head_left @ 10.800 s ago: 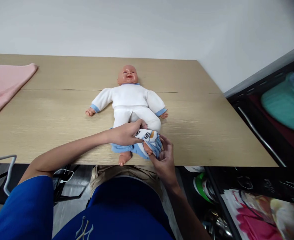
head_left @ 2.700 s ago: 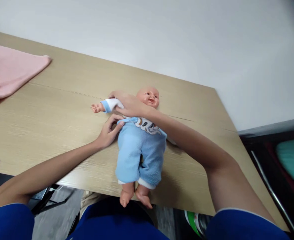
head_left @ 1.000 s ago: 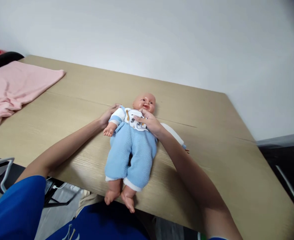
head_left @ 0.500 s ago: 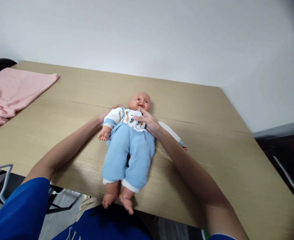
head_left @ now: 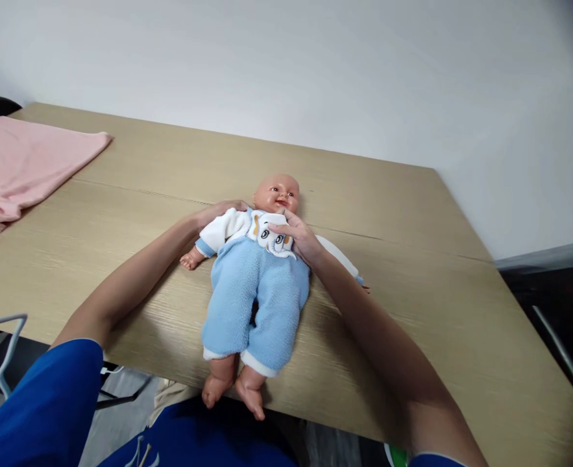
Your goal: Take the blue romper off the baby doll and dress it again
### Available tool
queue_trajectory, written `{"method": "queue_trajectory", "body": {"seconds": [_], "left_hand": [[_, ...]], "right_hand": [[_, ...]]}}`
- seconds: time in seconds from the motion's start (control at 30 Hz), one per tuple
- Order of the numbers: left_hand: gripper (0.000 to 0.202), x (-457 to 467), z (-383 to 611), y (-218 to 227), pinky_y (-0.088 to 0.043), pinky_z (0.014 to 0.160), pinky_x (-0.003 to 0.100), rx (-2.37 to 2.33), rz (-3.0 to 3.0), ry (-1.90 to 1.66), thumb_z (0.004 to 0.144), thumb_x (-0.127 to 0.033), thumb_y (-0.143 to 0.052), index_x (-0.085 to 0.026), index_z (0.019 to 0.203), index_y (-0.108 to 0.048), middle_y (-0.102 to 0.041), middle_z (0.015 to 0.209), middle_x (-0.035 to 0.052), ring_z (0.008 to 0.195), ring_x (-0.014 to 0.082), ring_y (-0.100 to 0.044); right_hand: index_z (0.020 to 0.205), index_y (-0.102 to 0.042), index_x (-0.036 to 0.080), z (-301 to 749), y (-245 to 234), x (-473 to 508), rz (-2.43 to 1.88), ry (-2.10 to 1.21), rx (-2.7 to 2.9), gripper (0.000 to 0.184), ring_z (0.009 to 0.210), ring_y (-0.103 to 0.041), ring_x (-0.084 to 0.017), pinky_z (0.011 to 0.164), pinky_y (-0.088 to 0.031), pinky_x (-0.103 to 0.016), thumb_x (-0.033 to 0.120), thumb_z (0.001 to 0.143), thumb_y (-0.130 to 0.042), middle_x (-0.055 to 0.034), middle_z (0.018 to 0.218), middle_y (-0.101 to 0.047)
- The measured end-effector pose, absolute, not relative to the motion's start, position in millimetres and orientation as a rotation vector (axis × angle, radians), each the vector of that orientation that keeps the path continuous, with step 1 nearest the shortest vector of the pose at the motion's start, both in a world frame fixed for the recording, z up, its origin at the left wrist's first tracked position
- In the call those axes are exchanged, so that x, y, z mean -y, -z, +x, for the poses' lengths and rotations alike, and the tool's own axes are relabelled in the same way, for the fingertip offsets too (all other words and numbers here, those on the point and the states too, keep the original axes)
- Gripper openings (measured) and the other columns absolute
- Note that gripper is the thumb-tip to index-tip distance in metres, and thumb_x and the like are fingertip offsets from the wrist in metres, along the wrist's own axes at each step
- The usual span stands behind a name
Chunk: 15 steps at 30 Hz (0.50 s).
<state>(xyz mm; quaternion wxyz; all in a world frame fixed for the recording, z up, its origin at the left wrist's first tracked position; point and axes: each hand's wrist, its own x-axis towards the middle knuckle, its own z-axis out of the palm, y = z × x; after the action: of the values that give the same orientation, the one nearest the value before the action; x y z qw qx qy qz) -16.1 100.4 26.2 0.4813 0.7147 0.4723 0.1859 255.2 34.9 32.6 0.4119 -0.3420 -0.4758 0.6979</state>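
A pink cloth lies at the left of the worktop. Next, the person's left hand touches the shoulder of the doll, fingertips hidden, so its grip cannot be told. The doll lies on its back mid-worktop, in blue overalls. The right hand rests thumb and forefinger, parted, on the overalls' bib; whether this grip holds cloth is unclear.

Indoor room, plainly furnished; exact kind uncertain.
Wood-grain table, far edge against pale wall; grey plank floor below front edge.
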Motion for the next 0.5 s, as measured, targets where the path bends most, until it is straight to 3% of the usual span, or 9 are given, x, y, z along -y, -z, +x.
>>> {"method": "queue_trajectory", "body": {"seconds": [0.13, 0.27, 0.37, 0.5], "left_hand": [[0.054, -83, -25, -42, -0.056, 0.118, 0.051, -1.037, 1.672, -0.627, 0.09, -0.066, -0.072, -0.022, 0.122, -0.071, -0.074, 0.137, 0.0136, 0.129, 0.034, -0.07], [0.068, -81, -45, -54, -0.057, 0.108, 0.046, -1.075, 1.77, -0.544, 0.085, -0.071, -0.088, -0.021, 0.124, -0.064, -0.07, 0.132, 0.0133, 0.124, 0.034, -0.068], [0.074, -87, -54, -53, -0.058, 0.096, 0.041, -1.053, 1.808, -0.416, 0.078, -0.068, -0.094, -0.02, 0.125, -0.065, -0.072, 0.127, 0.0129, 0.114, 0.0313, -0.07], [0.066, -92, -57, -50, -0.058, 0.107, 0.04, -0.952, 1.837, -0.352, 0.084, -0.064, -0.09, -0.02, 0.131, -0.073, -0.078, 0.135, 0.0134, 0.127, 0.0325, -0.072]], "right_hand": [[0.093, -0.059, 0.028, 261, -40, -30, -0.972, -1.578, 1.442, 0.061, 0.078, -0.066, -0.017, 0.071, -0.057, -0.03, 0.059, 0.071, -0.107, 0.0037, 0.089, -0.071], [0.102, -0.07, 0.028, 279, -57, -26, -1.165, -1.222, 1.779, 0.052, 0.088, -0.067, -0.023, 0.078, -0.055, -0.036, 0.065, 0.082, -0.1, -0.0012, 0.096, -0.075], [0.096, -0.078, 0.027, 304, -73, -27, -1.28, -1.062, 2.037, 0.046, 0.089, -0.067, -0.026, 0.079, -0.054, -0.037, 0.068, 0.086, -0.097, -0.0031, 0.094, -0.078], [0.092, -0.083, 0.026, 329, -86, -33, -1.278, -1.215, 2.149, 0.053, 0.081, -0.071, -0.026, 0.073, -0.054, -0.036, 0.079, 0.091, -0.088, -0.0036, 0.082, -0.08]]}}
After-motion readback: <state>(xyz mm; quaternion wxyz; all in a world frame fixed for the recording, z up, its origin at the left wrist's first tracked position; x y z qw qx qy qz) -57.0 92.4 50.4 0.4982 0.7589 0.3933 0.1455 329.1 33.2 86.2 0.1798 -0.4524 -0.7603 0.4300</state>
